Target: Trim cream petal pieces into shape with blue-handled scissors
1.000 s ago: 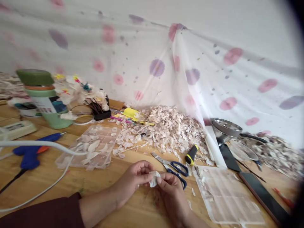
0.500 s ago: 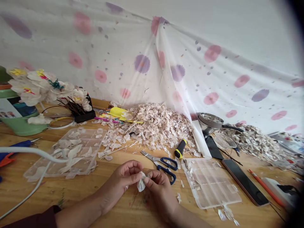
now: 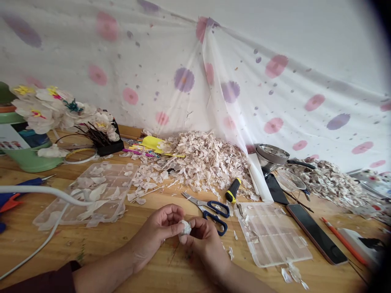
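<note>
A small whitish petal bundle [image 3: 185, 227] is pinched between the fingertips of both hands, low over the wooden table. My left hand [image 3: 163, 230] holds it from the left, thumb and index finger pressed on it and the other fingers curled. From the right, my right hand [image 3: 203, 240] grips the same bundle with thumb and index finger. Its lower side is partly hidden by my right thumb. Just beyond my right hand lie scissors [image 3: 210, 209] with dark blue handles, blades pointing left. A large heap of dry whitish petals [image 3: 207, 162] spreads behind them.
At left are a petal-strewn clear tray [image 3: 104, 195], a white cable [image 3: 58, 193], a blue glue gun [image 3: 26, 185], a green pot [image 3: 33, 158] and paper-like flowers [image 3: 61, 108]. Rightward are a yellow-black tool [image 3: 233, 190], a clear compartment box [image 3: 275, 234], a phone [image 3: 317, 234] and a pan [image 3: 271, 154].
The petal bundle has been turned or folded between my fingers; its hanging lower tip no longer shows, and it looks rounder. My right thumb has shifted lower and left.
</note>
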